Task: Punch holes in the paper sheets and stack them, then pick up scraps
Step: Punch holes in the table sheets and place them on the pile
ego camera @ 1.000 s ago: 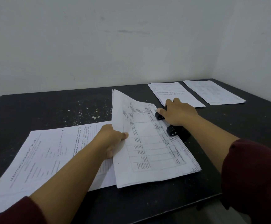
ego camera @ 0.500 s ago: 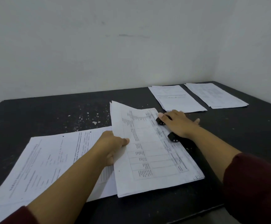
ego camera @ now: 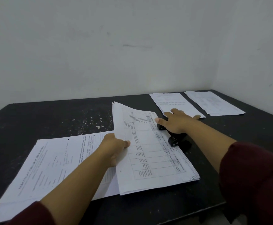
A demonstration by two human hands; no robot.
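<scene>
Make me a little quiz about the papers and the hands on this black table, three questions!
1. True or false: the left hand pinches the left edge of the white sheaf of printed table sheets.
2. Which thing lies under the right hand? A) black metal hole punch B) scissors C) stapler
3. Fill in: the two far white paper stacks lie near the table's back ____ corner.

Key: 1 true; 2 A; 3 right. Small white paper scraps dot the black tabletop.
</scene>
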